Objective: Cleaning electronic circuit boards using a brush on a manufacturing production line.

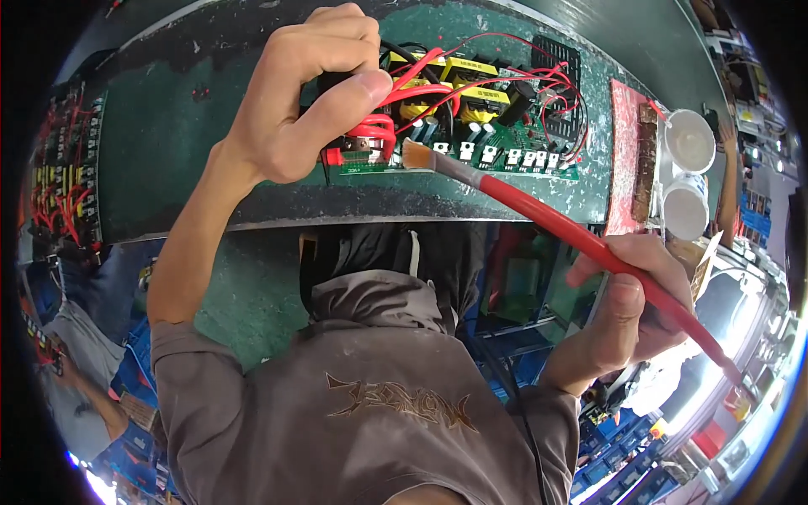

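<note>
On the green worktop lies a green circuit board with yellow-wrapped transformers, capacitors, a row of white-faced parts along its near edge, and thick red wires. My left hand is closed over the left end of the board, beside the red wires; what its fingers grip is mostly hidden, though something black shows under them. My right hand is wrapped round the red handle of a paintbrush. The brush's tan bristles touch or hover just above the board's near edge, right of the red wire coil.
Right of the board, a red-and-white stained panel lies by two white cups. More wired boards stand at the far left. A black perforated plate sits behind the board. Other people's arms show at both sides.
</note>
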A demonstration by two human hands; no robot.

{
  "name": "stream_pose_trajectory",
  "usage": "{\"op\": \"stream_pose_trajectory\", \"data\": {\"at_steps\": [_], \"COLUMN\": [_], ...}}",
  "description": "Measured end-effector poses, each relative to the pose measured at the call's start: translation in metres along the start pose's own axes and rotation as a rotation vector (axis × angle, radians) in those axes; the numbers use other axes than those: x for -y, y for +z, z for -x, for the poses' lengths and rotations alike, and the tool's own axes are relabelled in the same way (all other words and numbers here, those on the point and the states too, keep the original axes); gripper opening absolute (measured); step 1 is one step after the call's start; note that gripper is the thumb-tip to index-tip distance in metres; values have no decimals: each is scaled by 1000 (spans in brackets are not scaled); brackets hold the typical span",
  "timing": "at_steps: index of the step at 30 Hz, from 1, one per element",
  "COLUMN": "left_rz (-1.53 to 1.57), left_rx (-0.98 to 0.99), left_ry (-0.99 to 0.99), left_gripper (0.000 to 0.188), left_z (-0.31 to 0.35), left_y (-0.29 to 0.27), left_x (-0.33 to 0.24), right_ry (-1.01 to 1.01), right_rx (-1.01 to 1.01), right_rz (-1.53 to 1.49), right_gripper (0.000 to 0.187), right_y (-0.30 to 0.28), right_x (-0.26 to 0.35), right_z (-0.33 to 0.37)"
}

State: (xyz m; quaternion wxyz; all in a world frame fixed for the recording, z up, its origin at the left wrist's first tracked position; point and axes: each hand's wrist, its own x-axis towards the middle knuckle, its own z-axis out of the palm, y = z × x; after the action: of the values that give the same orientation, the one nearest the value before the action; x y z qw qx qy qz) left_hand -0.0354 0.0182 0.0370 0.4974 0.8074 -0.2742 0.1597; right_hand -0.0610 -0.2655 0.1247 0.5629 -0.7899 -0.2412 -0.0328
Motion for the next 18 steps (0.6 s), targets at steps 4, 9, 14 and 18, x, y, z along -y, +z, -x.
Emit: {"op": "stream_pose_trajectory", "data": {"at_steps": [4, 9, 14, 18], "left_rz": [-13, -18, 3, 20], "left_rx": [1, 5, 10, 8], "left_ry": [-1, -9, -30, -25], "left_gripper": [25, 27, 30, 32], "left_z": [1, 0, 0, -1], "left_y": [1, 1, 2, 2], "left_x": [0, 0, -1, -1], "right_ry": [-132, -163, -63, -75], "right_rx": [-23, -79, -147, -90], "right_rz": [182, 169, 21, 100], "right_gripper": [37, 37, 29, 28], "right_y": [3, -7, -5, -8], "right_x": [-4, -5, -7, -10], "right_z": [3, 6, 6, 6]}}
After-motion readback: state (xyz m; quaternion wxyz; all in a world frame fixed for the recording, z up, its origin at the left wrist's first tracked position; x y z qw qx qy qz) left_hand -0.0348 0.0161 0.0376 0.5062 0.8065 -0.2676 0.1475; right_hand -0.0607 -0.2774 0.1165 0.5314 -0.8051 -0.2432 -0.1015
